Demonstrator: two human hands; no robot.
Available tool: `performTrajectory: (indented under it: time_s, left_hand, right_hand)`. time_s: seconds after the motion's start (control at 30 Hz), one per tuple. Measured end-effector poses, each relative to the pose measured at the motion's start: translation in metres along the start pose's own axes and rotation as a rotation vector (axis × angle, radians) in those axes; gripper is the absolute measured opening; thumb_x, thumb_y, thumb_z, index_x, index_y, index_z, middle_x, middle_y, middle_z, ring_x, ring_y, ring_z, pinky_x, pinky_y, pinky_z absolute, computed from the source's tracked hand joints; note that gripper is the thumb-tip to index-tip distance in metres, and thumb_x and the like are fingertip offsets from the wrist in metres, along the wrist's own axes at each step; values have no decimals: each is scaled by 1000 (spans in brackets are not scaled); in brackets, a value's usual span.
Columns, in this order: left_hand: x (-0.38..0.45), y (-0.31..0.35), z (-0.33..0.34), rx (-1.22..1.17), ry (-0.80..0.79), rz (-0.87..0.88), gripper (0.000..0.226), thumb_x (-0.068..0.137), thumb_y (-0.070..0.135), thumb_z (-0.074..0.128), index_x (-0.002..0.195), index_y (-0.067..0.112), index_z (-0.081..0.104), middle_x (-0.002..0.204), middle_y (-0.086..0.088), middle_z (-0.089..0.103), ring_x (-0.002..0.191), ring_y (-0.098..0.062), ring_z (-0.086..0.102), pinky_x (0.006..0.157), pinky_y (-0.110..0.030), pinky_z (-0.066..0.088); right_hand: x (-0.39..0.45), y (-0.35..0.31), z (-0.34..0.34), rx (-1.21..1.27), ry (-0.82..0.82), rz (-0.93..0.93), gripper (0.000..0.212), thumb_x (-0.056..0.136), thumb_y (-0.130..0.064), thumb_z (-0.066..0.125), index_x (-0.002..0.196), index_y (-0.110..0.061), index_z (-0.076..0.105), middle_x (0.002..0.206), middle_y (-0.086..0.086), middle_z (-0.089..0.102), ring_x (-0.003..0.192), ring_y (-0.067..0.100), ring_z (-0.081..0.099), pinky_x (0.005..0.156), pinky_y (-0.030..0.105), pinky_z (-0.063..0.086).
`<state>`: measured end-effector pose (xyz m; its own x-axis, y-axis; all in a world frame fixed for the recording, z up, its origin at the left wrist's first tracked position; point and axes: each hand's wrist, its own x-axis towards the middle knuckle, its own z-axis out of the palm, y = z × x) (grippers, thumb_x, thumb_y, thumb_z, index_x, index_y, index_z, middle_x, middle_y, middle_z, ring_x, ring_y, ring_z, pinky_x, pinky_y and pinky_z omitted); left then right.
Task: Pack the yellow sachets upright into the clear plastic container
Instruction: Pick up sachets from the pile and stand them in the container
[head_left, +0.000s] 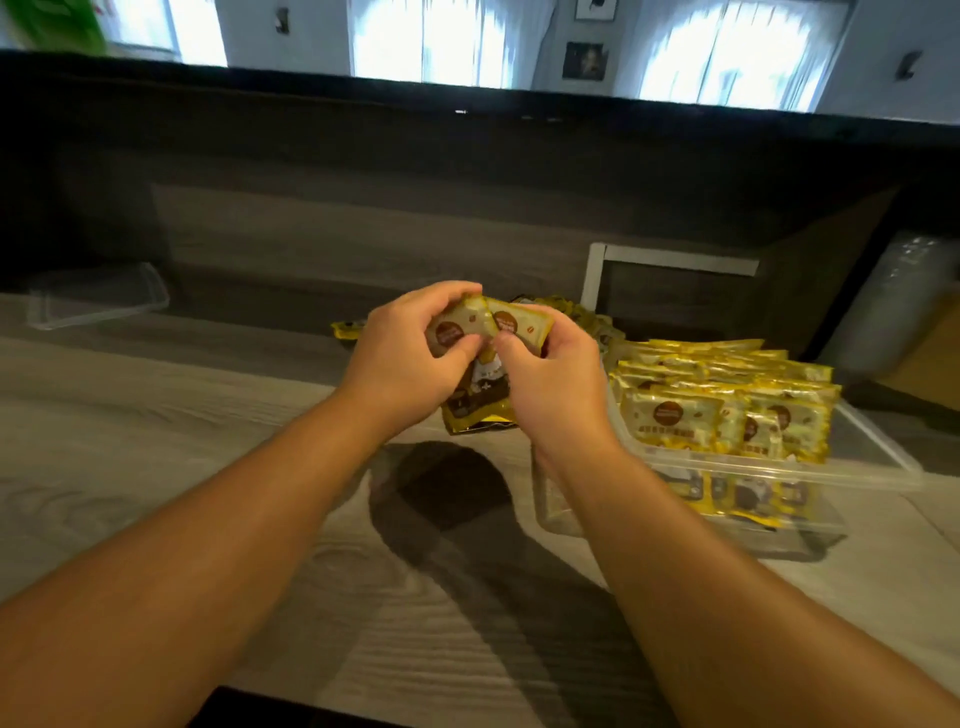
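Observation:
Both hands hold a small bunch of yellow sachets (470, 325) above the counter, at the middle of the view. My left hand (410, 353) grips the bunch from the left, fingers curled over its top edge. My right hand (550, 374) pinches it from the right. The sachets' lower ends (478, 410) hang below the hands, just over the counter. To the right stands the clear plastic container (779, 462), with several yellow sachets (722, 405) upright in rows inside it. More loose sachets (582, 314) lie behind the hands.
A clear lid (98, 299) lies at the far left of the wood-grain counter (208, 426). One stray sachet (348, 328) lies left of the hands. A white frame (670, 265) stands against the dark back wall. Stacked clear cups (893, 301) are at the far right.

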<state>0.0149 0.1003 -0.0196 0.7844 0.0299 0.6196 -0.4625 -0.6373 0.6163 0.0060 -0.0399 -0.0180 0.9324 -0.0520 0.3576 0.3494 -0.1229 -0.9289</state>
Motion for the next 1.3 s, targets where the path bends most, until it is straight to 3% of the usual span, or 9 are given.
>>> performTrajectory:
  time_s: [0.2, 0.43, 0.6, 0.73, 0.87, 0.97, 1.03, 1.1, 1.3]
  left_hand:
    - [5, 69, -12, -39, 19, 50, 29, 86, 19, 75, 106, 35, 60, 94, 24, 60, 95, 2, 60, 79, -17, 51]
    - [9, 140, 18, 63, -118, 157, 35, 91, 21, 71, 124, 27, 62, 101, 16, 56, 95, -2, 54, 79, -15, 46]
    - [16, 170, 48, 24, -171, 31, 24, 91, 27, 71, 115, 25, 68, 102, 10, 64, 99, -9, 62, 79, -24, 53]
    - [17, 201, 64, -20, -297, 42, 12, 98, 27, 61, 107, 24, 68, 97, 6, 67, 93, -12, 65, 75, -29, 57]
    - [12, 216, 69, -113, -457, 2, 25, 107, 28, 41, 105, 22, 64, 100, -4, 66, 95, -20, 64, 76, -34, 57]
    - [11, 212, 68, -243, -519, -100, 22, 106, 32, 43, 104, 25, 64, 104, -5, 67, 98, -20, 65, 78, -33, 57]
    - [11, 207, 69, -128, -583, -32, 11, 98, 29, 60, 107, 25, 64, 103, 1, 67, 96, -13, 65, 80, -31, 59]
    - [12, 199, 73, 49, -601, 42, 20, 91, 21, 70, 110, 25, 64, 102, 6, 66, 95, -9, 64, 80, -27, 58]
    - [15, 172, 96, 358, -638, 90, 22, 91, 13, 67, 110, 25, 67, 97, 6, 63, 88, -9, 60, 76, -26, 53]
  right_hand:
    - [-7, -49, -47, -51, 23, -137, 19, 97, -25, 62, 102, -43, 58, 95, -17, 63, 88, 4, 63, 64, 19, 59]
    - [-27, -75, -154, -71, 172, -193, 17, 97, -19, 62, 97, -37, 63, 96, -10, 65, 88, 9, 66, 63, 24, 60]
    - [-44, -85, -210, 38, 159, -136, 17, 96, -17, 62, 96, -34, 64, 91, -7, 68, 76, -2, 69, 51, 16, 54]
    - [-44, -78, -226, -124, 132, -159, 19, 93, -19, 68, 98, -38, 64, 95, -9, 68, 87, 10, 68, 61, 23, 59]
    - [-36, -64, -232, -308, 148, -169, 21, 91, -21, 69, 102, -36, 60, 96, -17, 59, 84, 2, 59, 52, 12, 50]
    - [-27, -54, -232, -376, 154, -174, 16, 91, -23, 70, 103, -32, 63, 93, -17, 61, 84, 1, 61, 57, 12, 49]
    - [-23, -49, -227, -452, 146, -205, 13, 90, -26, 71, 102, -29, 66, 91, -14, 63, 83, 3, 61, 59, 12, 48]
    - [-19, -45, -222, -595, 140, -232, 12, 89, -28, 72, 101, -27, 69, 92, -11, 64, 81, 6, 60, 60, 13, 47]
    - [-2, -38, -210, -940, -50, -109, 9, 88, -27, 74, 92, -28, 66, 84, -7, 62, 74, 10, 59, 66, 24, 55]
